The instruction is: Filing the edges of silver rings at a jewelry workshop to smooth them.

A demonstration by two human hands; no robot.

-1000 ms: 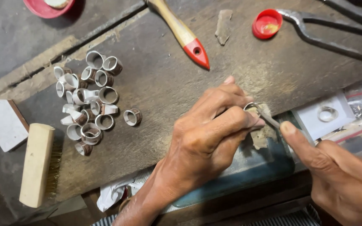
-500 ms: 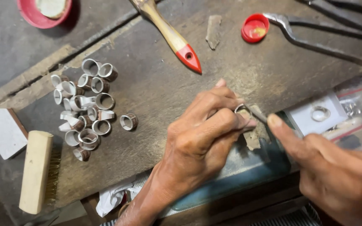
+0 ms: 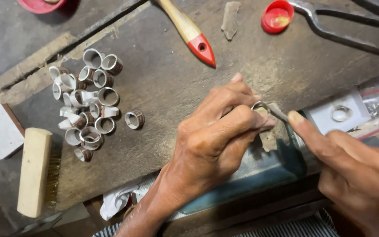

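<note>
Pinching a metal ring (image 3: 259,106), the left hand (image 3: 216,140) steadies it while the right hand (image 3: 352,162) grips a thin tool (image 3: 279,113) touching it.

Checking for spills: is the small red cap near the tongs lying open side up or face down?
Open side up: the small red cap shows its raised rim and hollow inside.

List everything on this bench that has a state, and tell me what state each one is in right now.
left hand: pinching a ring
ring: gripped at the fingertips
right hand: pressing a thin tool
thin tool: tip against the ring
pile of rings: loose, untouched
red cap: open side up
paintbrush: lying flat
wooden brush: on its side
</note>
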